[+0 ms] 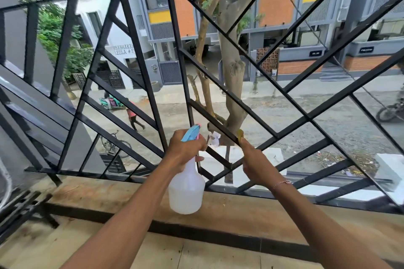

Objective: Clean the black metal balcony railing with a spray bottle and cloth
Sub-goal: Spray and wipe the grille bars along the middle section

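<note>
Left hand [185, 148] grips the spray bottle [187, 188] just before the railing [225, 91], right hand [254, 159] pinches the cloth [240, 133] on a diagonal bar; best wipe along its length

Railing [227, 94]: black bars, diagonal criss-cross pattern. Spray bottle [187, 190]: cloudy white body w/ light blue head, bit of pink at the tip. Cloth [240, 134]: yellow-green, only a scrap shows. Ledge [251, 214]: tan stone w/ black strip. Bldgs opposite [273, 6]: grey, orange brick, yellow panels. Bracelet [282, 183]: pinkish.
</note>
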Demonstrator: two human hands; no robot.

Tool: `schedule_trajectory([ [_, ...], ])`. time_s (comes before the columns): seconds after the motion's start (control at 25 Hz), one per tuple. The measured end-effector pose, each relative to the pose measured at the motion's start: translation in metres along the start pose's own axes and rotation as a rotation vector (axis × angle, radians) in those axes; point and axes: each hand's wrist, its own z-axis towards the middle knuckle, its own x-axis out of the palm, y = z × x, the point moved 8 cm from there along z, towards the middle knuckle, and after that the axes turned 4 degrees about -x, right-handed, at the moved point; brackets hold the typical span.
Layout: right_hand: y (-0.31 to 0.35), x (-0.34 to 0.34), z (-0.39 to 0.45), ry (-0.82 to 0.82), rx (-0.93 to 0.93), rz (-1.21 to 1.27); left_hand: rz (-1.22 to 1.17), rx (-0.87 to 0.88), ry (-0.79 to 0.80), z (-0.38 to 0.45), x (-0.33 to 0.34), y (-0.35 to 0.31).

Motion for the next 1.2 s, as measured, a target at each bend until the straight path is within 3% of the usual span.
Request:
schedule_trajectory([
  [0.16, 0.009, -0.008, 0.016, -0.061, 0.029, 0.058, -0.008, 0.006, 0.009, 0.0, 0.004, -0.006],
  [0.44, 0.114, -0.044, 0.08, -0.114, -0.229, 0.132, -0.016, 0.06, -0.051, -0.004, -0.024, -0.032],
  [0.6, 0.16, -0.052, 0.112, -0.235, -0.182, 0.456, -0.032, 0.037, -0.077, -0.007, -0.045, -0.029],
  [0.8, 0.16, -0.054, 0.082, -0.301, -0.171, 0.854, -0.039, 0.064, -0.06, -0.013, -0.056, -0.037],
  [0.96, 0.126, -0.077, 0.044, -0.276, 0.018, 1.121, -0.034, 0.057, 0.01, -0.024, -0.043, -0.066],
  [1.08, 0.089, -0.116, 0.016, -0.37, 0.134, 1.151, -0.039, 0.034, 0.064, -0.033, -0.022, -0.083],
  [1.2, 0.07, -0.159, -0.004, -0.451, 0.122, 1.017, -0.011, 0.051, 0.055, -0.039, -0.001, -0.094],
])
